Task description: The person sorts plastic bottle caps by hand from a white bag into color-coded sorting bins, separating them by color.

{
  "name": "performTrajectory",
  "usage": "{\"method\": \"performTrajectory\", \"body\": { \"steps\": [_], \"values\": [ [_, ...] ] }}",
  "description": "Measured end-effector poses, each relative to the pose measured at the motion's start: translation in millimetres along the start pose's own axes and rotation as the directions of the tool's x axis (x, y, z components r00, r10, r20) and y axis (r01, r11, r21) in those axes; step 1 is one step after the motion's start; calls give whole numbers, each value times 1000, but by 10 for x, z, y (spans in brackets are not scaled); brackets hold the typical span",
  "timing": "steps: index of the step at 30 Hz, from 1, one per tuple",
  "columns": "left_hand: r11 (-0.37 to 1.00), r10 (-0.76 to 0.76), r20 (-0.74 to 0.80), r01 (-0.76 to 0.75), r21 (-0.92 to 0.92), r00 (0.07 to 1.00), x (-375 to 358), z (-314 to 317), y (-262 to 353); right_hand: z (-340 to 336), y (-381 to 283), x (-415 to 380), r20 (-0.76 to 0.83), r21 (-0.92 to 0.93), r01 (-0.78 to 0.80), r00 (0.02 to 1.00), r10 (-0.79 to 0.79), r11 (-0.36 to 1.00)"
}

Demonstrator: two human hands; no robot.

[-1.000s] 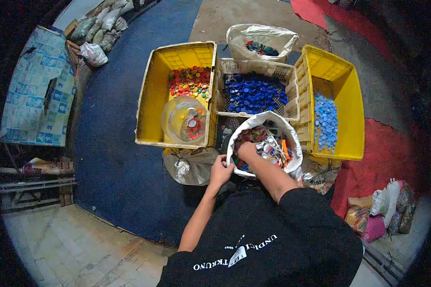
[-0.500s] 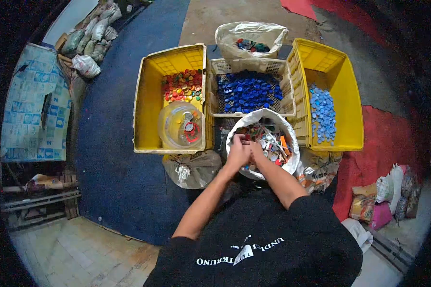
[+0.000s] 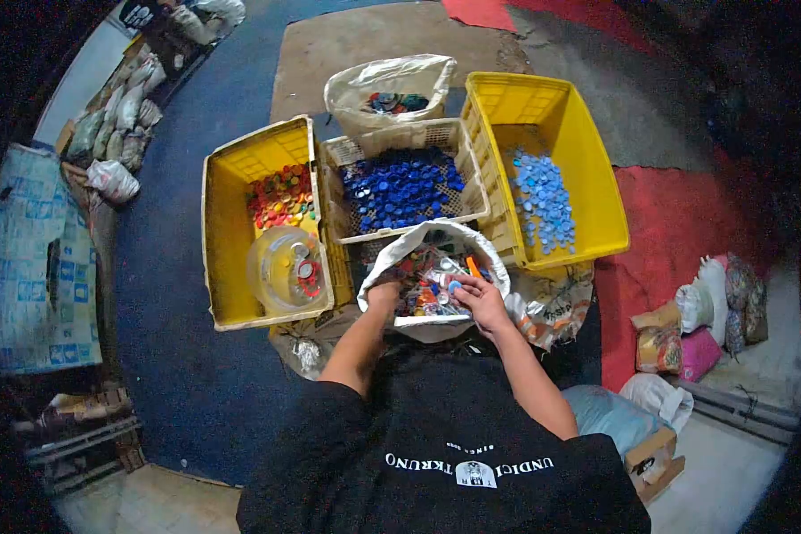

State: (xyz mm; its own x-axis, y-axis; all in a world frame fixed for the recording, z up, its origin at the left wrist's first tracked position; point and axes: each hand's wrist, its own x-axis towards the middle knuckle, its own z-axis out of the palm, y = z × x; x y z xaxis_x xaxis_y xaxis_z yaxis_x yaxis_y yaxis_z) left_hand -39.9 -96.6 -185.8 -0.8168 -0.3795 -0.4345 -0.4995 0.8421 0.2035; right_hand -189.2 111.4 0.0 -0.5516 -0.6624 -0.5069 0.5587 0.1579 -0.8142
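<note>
A white sack (image 3: 384,258) stands open in front of me, filled with mixed bottle caps and small plastic scraps (image 3: 432,280). At the sack's right side my right hand (image 3: 481,303) pinches a light blue bottle cap (image 3: 455,287) between its fingers. My left hand (image 3: 384,295) reaches in over the left rim; its fingers are blurred and partly hidden, so I cannot see whether it holds anything. An orange plastic piece (image 3: 473,268) sticks up near the right rim.
Beyond the sack, a white crate (image 3: 347,236) holds dark blue caps. The left yellow crate (image 3: 218,231) contains red and yellow caps and a clear round tub (image 3: 267,271). Light blue caps lie in the right yellow crate (image 3: 596,196). Another open sack (image 3: 343,98) stands behind.
My hands were together over the sack and are now apart, left hand at its left side, right hand at its right with a light blue cap. The view has shifted to the right.
</note>
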Motion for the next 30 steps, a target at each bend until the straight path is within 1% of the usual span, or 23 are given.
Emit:
{"method": "performTrajectory", "body": {
  "steps": [1, 2, 3, 5, 6, 8, 9, 11, 12, 14, 15, 16, 17, 18, 19, 21, 23, 25, 26, 27, 28, 29, 30],
  "values": [
    [1000, 22, -10, -22, 1, 1000, 16, 105, -78, -53, 43, -25, -10, 79, 10, 1000, -9, 997],
    [996, -41, 25, 42, -75, 999, 52, 184, -190, -104, 82, -43, -33, 81, 41, 999, -39, 996],
    [1000, 10, -7, -10, -15, 1000, -237, -522, 168, -139, 84, -83, -41, 83, 43, 998, -40, 996],
    [987, -78, 98, 90, -130, 992, -309, -961, 311, -129, 11, -195, -74, 157, 26, 997, -15, 987],
    [988, -75, 95, 86, -125, 993, -353, -1094, 367, -67, -113, -287, -92, 222, -3, 995, 24, 975],
    [972, -86, -141, 52, -229, 986, -432, -1321, 508, -72, -183, -313, -86, 306, -57, 992, 87, 950],
    [973, -83, -143, 49, -227, 986, -529, -1484, 609, -88, -199, -321, -74, 383, -115, 985, 155, 917],
    [762, -66, -207, -85, -643, 976, -733, -1716, 802, -126, -156, -257, -58, 441, -104, 988, 144, 892],
    [633, -59, -253, -160, -758, 966, -762, -1717, 866, -123, -170, -208, 1, 513, -142, 986, 164, 847],
    [589, -53, -258, -179, -788, 965, -859, -1697, 1008, -145, -159, -93, 134, 581, -236, 972, 194, 779],
    [545, -47, -262, -195, -815, 964, -927, -1790, 1112, -91, -234, -86, 134, 580, -235, 972, 193, 780],
    [544, -49, -263, -195, -816, 963, -973, -1854, 1203, 19, -352, -110, 167, 562, -312, 950, 265, 766],
    [642, 6, -432, -334, -690, 902, -1017, -1916, 1286, 86, -418, -120, 200, 540, -390, 920, 337, 746],
    [723, 78, -578, -445, -529, 813, -1054, -1948, 1310, 64, -361, -73, 266, 493, -375, 924, 275, 785],
    [727, 64, -579, -435, -531, 813, -1075, -1963, 1272, 56, -297, -12, 277, 485, -386, 919, 281, 785],
    [641, -125, -437, -264, -721, 891, -1096, -2015, 1126, 57, -195, 85, 257, 508, -356, 932, 256, 784],
    [337, -270, -371, -274, -901, 888, -950, -1915, 778, 10, -207, 104, 299, 535, -354, 929, 219, 767],
    [637, -224, -440, -211, -742, 870, -843, -1847, 505, 12, -328, 35, 255, 570, -342, 938, 234, 747],
    [714, -150, -399, -180, -677, 905, -819, -1851, 475, -9, -356, 25, 258, 571, -346, 936, 238, 744],
    [715, -152, -393, -174, -677, 907, -683, -1712, 405, -37, -372, 23, 245, 562, -335, 941, 235, 756],
    [897, 10, -231, -111, -429, 973, -482, -1419, 290, -51, -378, 2, 230, 555, -325, 944, 235, 766],
    [985, 115, -13, -115, -126, 993, -396, -1243, 235, -46, -399, -32, 199, 541, -308, 951, 237, 782],
    [1000, 25, 30, -24, -10, 999, -447, -1315, 371, -45, -399, -65, 191, 551, -297, 954, 229, 780]
  ]
}}
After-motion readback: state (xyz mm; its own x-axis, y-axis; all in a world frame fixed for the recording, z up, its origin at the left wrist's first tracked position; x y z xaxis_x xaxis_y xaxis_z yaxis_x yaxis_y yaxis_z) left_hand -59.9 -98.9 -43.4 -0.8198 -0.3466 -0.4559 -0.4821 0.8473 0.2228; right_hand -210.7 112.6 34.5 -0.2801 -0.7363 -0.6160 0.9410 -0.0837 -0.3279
